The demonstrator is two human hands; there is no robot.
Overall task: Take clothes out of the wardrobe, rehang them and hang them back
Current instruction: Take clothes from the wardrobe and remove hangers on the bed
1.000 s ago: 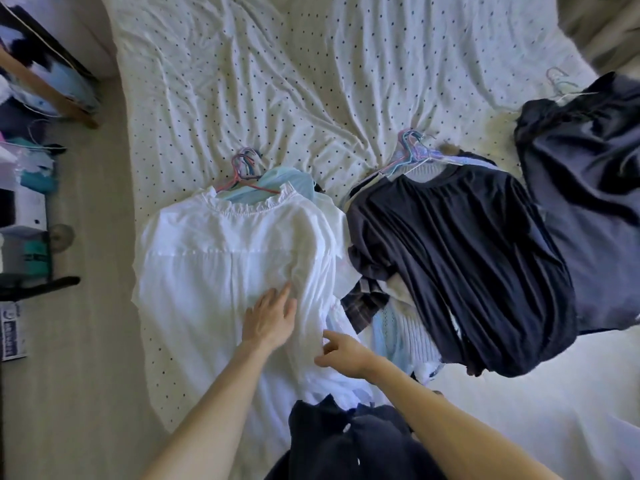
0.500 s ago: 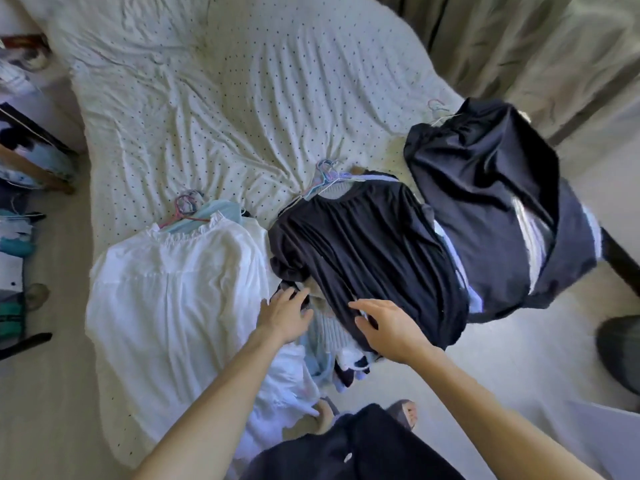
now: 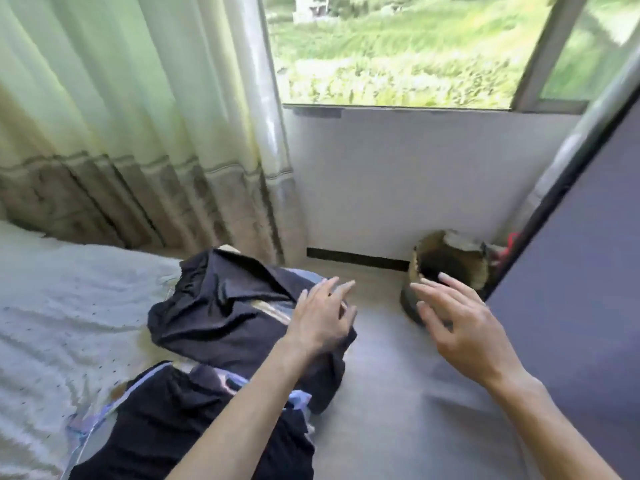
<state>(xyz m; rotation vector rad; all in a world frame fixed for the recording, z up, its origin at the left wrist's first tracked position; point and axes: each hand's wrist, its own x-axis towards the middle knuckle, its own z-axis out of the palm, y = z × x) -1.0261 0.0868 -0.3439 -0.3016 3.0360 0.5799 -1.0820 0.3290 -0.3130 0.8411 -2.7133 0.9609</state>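
A woven basket (image 3: 450, 261) is sitting on the floor (image 3: 398, 393) by the white wall (image 3: 398, 188), partly hidden behind the right hand (image 3: 464, 327). A dark flat panel (image 3: 588, 271) is filling the right edge of the view. A pale green curtain (image 3: 138, 133) is hanging down to the left of a window (image 3: 398, 46) that is showing greenery outside. A bed with a dotted white sheet (image 3: 52, 306) is taking up the lower left. A dark garment (image 3: 225, 306) is lying crumpled at the bed's near corner, drooping over the edge toward the floor, and a second dark garment (image 3: 180, 410) is lying closer to the camera, partly under the left forearm. The left hand (image 3: 322, 320) is hovering over the first garment's right edge with fingers (image 3: 332, 289) spread and straight, gripping nothing; whether it is touching the cloth cannot be told. The right hand is reaching over bare floor, fingers splayed and empty, well apart from both garments.
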